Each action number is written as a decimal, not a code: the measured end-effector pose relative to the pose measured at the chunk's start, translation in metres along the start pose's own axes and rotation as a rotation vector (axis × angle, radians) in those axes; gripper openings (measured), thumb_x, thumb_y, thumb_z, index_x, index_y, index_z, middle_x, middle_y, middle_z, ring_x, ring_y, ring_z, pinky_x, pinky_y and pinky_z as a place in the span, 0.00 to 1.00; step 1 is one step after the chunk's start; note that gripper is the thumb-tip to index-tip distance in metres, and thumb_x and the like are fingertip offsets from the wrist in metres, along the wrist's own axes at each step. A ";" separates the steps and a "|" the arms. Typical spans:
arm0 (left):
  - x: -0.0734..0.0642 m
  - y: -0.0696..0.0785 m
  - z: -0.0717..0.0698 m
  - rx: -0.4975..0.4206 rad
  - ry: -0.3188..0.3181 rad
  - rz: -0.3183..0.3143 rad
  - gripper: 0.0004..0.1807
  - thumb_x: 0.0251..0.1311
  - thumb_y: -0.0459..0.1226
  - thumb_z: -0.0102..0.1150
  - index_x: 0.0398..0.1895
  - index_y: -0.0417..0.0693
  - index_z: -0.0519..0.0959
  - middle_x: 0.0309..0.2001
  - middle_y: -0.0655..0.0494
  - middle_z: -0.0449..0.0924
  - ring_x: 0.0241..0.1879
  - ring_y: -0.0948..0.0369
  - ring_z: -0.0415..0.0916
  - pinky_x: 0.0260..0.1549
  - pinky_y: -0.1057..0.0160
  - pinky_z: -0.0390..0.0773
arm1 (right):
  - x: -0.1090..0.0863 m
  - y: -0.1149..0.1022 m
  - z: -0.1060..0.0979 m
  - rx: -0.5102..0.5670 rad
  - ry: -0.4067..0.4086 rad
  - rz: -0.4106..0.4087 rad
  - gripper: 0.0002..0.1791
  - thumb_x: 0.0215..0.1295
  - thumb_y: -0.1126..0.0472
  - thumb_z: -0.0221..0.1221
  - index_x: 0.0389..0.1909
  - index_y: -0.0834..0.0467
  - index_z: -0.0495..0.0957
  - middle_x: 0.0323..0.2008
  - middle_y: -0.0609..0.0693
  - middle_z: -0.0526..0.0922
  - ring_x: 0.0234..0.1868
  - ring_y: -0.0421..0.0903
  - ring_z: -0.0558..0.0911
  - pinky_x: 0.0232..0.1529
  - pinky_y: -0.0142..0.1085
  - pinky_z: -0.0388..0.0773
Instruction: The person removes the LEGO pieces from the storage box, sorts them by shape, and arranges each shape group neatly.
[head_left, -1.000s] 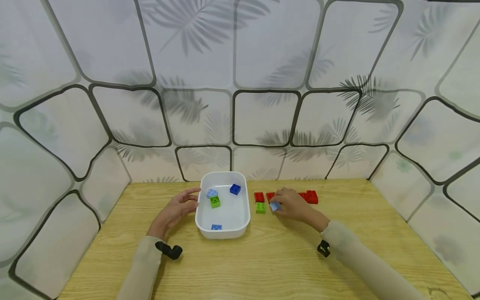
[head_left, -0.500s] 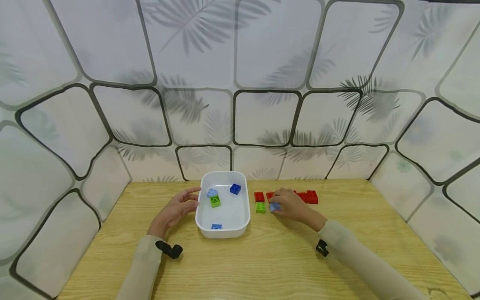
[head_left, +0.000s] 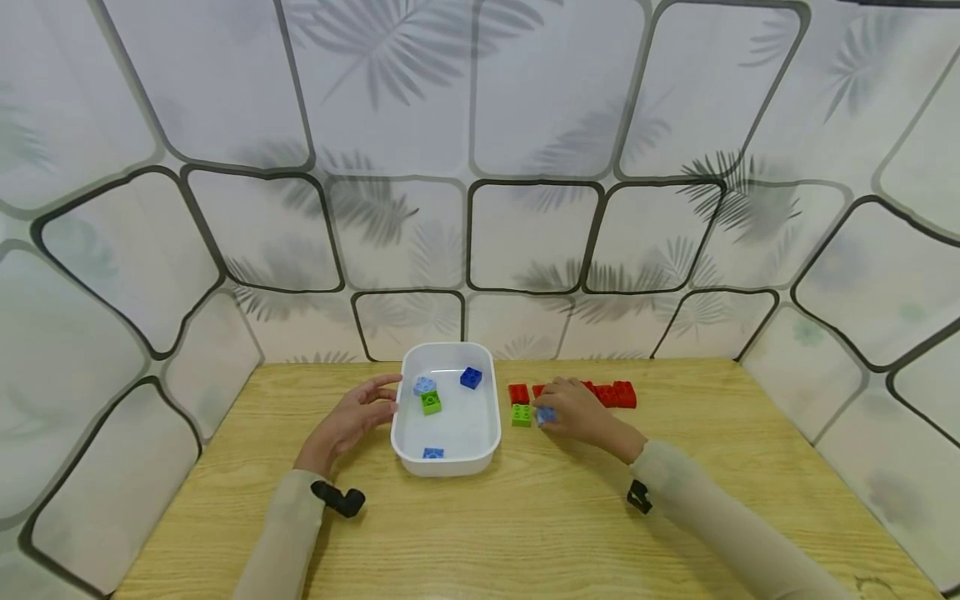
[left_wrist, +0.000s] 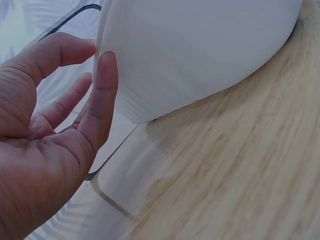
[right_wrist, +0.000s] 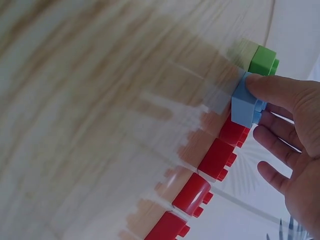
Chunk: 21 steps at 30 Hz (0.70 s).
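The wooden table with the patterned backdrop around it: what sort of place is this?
Probably a small enclosed tabletop workspace, though I can't tell in what building. The patterned backdrop closes off the back and sides of the wooden table, and toy bricks lie in and beside a white bin.

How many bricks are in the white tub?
4: light blue brick and green brick at left, dark blue brick far right, medium blue brick at the near wall of the white tub, which may hide more.
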<state>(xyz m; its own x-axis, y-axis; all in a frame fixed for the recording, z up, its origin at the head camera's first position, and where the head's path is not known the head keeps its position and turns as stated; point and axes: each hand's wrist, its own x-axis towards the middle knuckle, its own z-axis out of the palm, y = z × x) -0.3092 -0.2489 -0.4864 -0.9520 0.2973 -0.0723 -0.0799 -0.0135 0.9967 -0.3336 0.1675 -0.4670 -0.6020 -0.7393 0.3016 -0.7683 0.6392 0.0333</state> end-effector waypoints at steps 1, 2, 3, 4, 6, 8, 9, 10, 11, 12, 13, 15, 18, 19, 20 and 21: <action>0.000 0.000 0.000 -0.001 0.001 -0.001 0.35 0.71 0.30 0.58 0.79 0.41 0.58 0.56 0.49 0.70 0.52 0.63 0.76 0.52 0.66 0.83 | 0.000 0.000 0.000 -0.004 -0.001 0.000 0.16 0.54 0.57 0.76 0.44 0.55 0.88 0.42 0.49 0.87 0.44 0.50 0.80 0.48 0.50 0.79; 0.000 0.000 0.000 -0.001 0.001 0.000 0.35 0.71 0.30 0.58 0.79 0.41 0.58 0.56 0.49 0.70 0.52 0.63 0.76 0.52 0.66 0.83 | 0.001 0.000 0.000 -0.007 -0.001 -0.002 0.16 0.54 0.57 0.76 0.44 0.55 0.88 0.42 0.49 0.87 0.44 0.50 0.80 0.48 0.50 0.79; 0.000 0.000 0.000 0.000 0.001 0.001 0.35 0.71 0.30 0.58 0.79 0.41 0.58 0.56 0.49 0.70 0.52 0.63 0.75 0.52 0.66 0.83 | 0.001 -0.001 -0.001 -0.010 -0.003 -0.002 0.16 0.54 0.56 0.76 0.44 0.54 0.88 0.42 0.49 0.87 0.44 0.50 0.80 0.48 0.50 0.79; 0.000 0.000 0.000 0.000 -0.001 0.003 0.35 0.71 0.30 0.58 0.79 0.41 0.58 0.56 0.48 0.69 0.52 0.62 0.75 0.52 0.66 0.83 | 0.002 -0.001 -0.001 -0.017 -0.006 -0.003 0.16 0.54 0.56 0.77 0.44 0.54 0.88 0.42 0.49 0.87 0.44 0.49 0.80 0.48 0.50 0.79; 0.000 0.000 0.000 0.001 0.000 0.003 0.35 0.71 0.30 0.58 0.78 0.41 0.58 0.57 0.48 0.69 0.52 0.62 0.75 0.52 0.66 0.83 | 0.003 -0.002 -0.001 -0.022 -0.016 -0.003 0.16 0.54 0.55 0.76 0.43 0.54 0.88 0.41 0.49 0.87 0.43 0.49 0.80 0.47 0.50 0.79; 0.000 0.000 0.000 0.004 0.002 0.002 0.35 0.71 0.30 0.58 0.78 0.41 0.58 0.57 0.47 0.69 0.52 0.62 0.75 0.52 0.66 0.83 | 0.005 -0.003 -0.001 -0.030 -0.025 -0.002 0.15 0.54 0.55 0.76 0.42 0.54 0.88 0.41 0.49 0.87 0.43 0.49 0.79 0.47 0.49 0.79; 0.000 0.000 0.000 0.005 0.001 0.003 0.35 0.71 0.31 0.58 0.78 0.41 0.58 0.57 0.46 0.69 0.52 0.62 0.75 0.52 0.66 0.83 | 0.006 -0.003 -0.001 -0.032 -0.029 0.002 0.15 0.54 0.55 0.76 0.42 0.54 0.88 0.41 0.49 0.87 0.43 0.49 0.79 0.47 0.50 0.79; 0.000 0.000 0.000 0.004 0.000 0.003 0.35 0.71 0.31 0.58 0.78 0.41 0.58 0.57 0.46 0.69 0.52 0.62 0.75 0.53 0.66 0.83 | 0.006 -0.003 0.000 -0.035 -0.033 0.004 0.15 0.54 0.55 0.76 0.42 0.54 0.88 0.40 0.49 0.87 0.43 0.49 0.79 0.47 0.50 0.79; 0.000 0.000 0.000 0.003 0.001 0.001 0.35 0.71 0.31 0.59 0.78 0.41 0.58 0.58 0.46 0.69 0.52 0.62 0.76 0.53 0.66 0.83 | 0.007 -0.003 0.000 -0.036 -0.037 0.008 0.15 0.54 0.55 0.76 0.42 0.54 0.88 0.40 0.49 0.87 0.43 0.49 0.79 0.47 0.50 0.79; 0.000 0.000 0.000 0.003 0.002 0.000 0.35 0.71 0.31 0.59 0.78 0.41 0.58 0.58 0.46 0.69 0.52 0.62 0.76 0.52 0.66 0.83 | 0.008 -0.004 0.001 -0.038 -0.042 0.012 0.15 0.55 0.55 0.76 0.42 0.54 0.88 0.40 0.49 0.87 0.43 0.49 0.79 0.48 0.50 0.79; -0.001 0.001 0.000 0.004 0.002 -0.002 0.35 0.71 0.31 0.59 0.78 0.41 0.58 0.58 0.45 0.69 0.52 0.62 0.76 0.52 0.66 0.83 | 0.009 -0.004 0.001 -0.042 -0.046 0.015 0.15 0.55 0.55 0.76 0.42 0.54 0.88 0.41 0.49 0.87 0.43 0.49 0.79 0.48 0.50 0.79; 0.000 0.001 0.000 0.002 -0.001 0.000 0.35 0.70 0.31 0.59 0.78 0.41 0.58 0.58 0.45 0.69 0.52 0.62 0.76 0.52 0.66 0.83 | 0.010 -0.004 0.002 -0.043 -0.055 0.018 0.15 0.55 0.54 0.75 0.42 0.54 0.88 0.41 0.49 0.88 0.44 0.49 0.80 0.49 0.50 0.79; -0.001 0.002 0.001 0.003 0.003 -0.005 0.35 0.70 0.31 0.59 0.78 0.41 0.59 0.59 0.43 0.69 0.52 0.61 0.76 0.52 0.66 0.83 | 0.011 -0.006 0.001 -0.036 -0.064 0.021 0.15 0.55 0.55 0.75 0.43 0.54 0.88 0.41 0.49 0.88 0.44 0.49 0.80 0.50 0.50 0.79; -0.002 0.002 0.001 0.002 0.003 -0.005 0.35 0.70 0.31 0.59 0.78 0.41 0.59 0.59 0.43 0.69 0.52 0.61 0.76 0.52 0.66 0.83 | 0.011 -0.007 0.001 -0.034 -0.066 0.022 0.15 0.55 0.55 0.75 0.43 0.54 0.88 0.41 0.49 0.88 0.44 0.49 0.79 0.50 0.50 0.78; -0.002 0.003 0.001 0.002 0.003 -0.005 0.35 0.70 0.31 0.59 0.78 0.41 0.59 0.59 0.43 0.69 0.52 0.61 0.76 0.52 0.66 0.83 | 0.011 -0.007 0.000 -0.031 -0.068 0.023 0.15 0.55 0.55 0.75 0.43 0.54 0.88 0.41 0.49 0.88 0.44 0.49 0.79 0.50 0.50 0.78; -0.002 0.003 0.002 0.002 0.005 -0.007 0.35 0.70 0.31 0.59 0.78 0.41 0.59 0.59 0.43 0.69 0.52 0.61 0.76 0.52 0.66 0.83 | 0.011 -0.008 -0.001 -0.029 -0.069 0.024 0.14 0.56 0.55 0.75 0.42 0.54 0.88 0.41 0.49 0.88 0.44 0.49 0.79 0.50 0.50 0.78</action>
<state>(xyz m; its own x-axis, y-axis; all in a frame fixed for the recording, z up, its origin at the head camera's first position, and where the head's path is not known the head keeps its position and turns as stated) -0.3069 -0.2479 -0.4835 -0.9529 0.2927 -0.0795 -0.0859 -0.0091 0.9963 -0.3343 0.1540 -0.4633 -0.6348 -0.7357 0.2363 -0.7473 0.6622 0.0543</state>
